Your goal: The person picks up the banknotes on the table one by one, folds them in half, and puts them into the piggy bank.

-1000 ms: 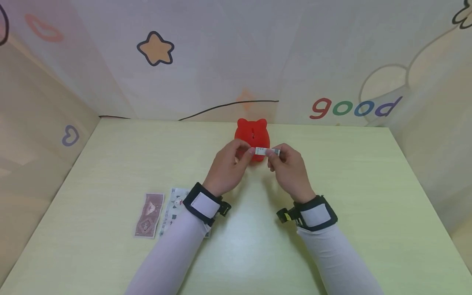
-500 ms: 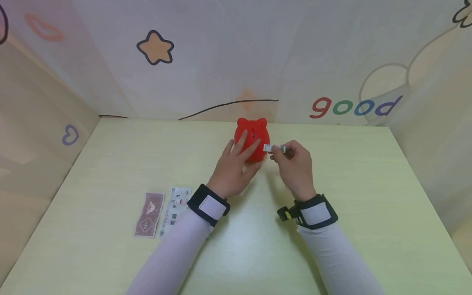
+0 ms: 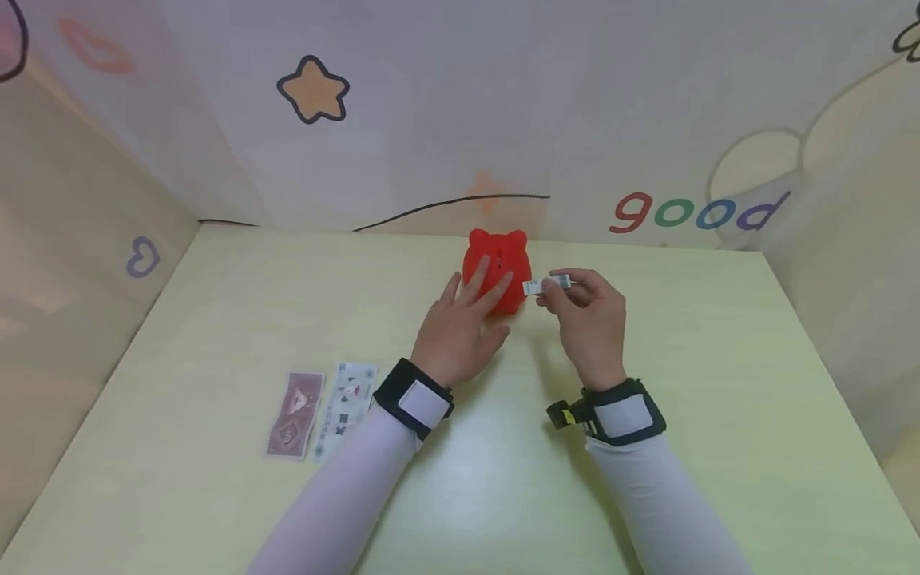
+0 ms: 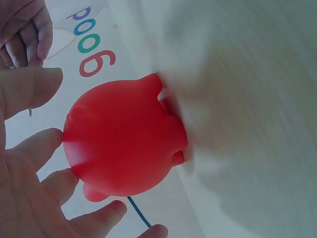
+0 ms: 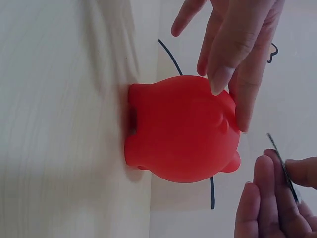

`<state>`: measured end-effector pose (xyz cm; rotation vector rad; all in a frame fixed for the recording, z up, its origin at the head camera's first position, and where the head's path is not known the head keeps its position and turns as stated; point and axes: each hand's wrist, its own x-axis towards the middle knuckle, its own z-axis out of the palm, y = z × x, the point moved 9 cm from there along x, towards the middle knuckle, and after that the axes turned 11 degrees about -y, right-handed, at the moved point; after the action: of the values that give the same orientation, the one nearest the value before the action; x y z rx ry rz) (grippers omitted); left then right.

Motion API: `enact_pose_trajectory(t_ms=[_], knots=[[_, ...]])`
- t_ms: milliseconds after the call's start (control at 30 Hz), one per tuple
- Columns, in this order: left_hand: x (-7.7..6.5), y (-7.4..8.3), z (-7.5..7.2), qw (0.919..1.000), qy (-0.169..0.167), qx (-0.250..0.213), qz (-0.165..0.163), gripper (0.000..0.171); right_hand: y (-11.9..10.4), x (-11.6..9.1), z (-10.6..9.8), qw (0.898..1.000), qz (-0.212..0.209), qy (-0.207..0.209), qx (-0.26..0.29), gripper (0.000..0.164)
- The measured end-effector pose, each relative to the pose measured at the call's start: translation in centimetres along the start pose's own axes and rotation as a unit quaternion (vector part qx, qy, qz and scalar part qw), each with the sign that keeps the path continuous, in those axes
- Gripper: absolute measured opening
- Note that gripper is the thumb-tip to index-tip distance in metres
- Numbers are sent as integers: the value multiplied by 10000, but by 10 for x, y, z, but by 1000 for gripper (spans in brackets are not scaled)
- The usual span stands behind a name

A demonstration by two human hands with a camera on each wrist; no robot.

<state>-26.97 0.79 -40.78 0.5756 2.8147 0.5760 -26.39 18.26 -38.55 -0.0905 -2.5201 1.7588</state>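
A red piggy bank [image 3: 513,254] stands at the far edge of the table, the slot in its back facing up. My left hand [image 3: 456,335] is spread over its near left side, and in the left wrist view two fingertips press on the red piggy bank [image 4: 119,144]. Just right of the bank, my right hand [image 3: 595,323] pinches a narrow folded banknote [image 3: 531,287] between thumb and fingers. Seen edge-on in the right wrist view, the folded banknote [image 5: 284,169] is a thin strip pointing toward the bank's top. Most of its right end is covered by the thumb.
On the pale table [image 3: 719,383] at left lie a purplish banknote [image 3: 296,415] and a whitish banknote [image 3: 350,399], partly behind the left sleeve [image 3: 345,495]. A printed curtain [image 3: 431,104] rises right behind the bank.
My left hand has let go of the folded banknote and spread onto the piggy bank. My right hand has carried the note a little to the right, off the front of the bank.
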Motion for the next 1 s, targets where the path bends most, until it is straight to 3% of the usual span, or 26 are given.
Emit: enact_pose_trajectory(t_ms=[167, 400, 600, 1000], knots=[[1, 0, -1, 9999, -10, 101, 7, 82, -18, 13, 4, 9972, -495, -55, -566, 38], [0, -3, 0, 10000, -54, 10, 16, 82, -49, 36, 20, 9825, -1159, -391, -1402, 40], [-2, -3, 0, 10000, -31, -46, 70, 84, -54, 48, 34, 9743, -1162, -606, -1832, 44], [-4, -4, -1, 9999, -33, -58, 118, 82, -63, 55, 50, 9573, -1280, -602, -2523, 42]])
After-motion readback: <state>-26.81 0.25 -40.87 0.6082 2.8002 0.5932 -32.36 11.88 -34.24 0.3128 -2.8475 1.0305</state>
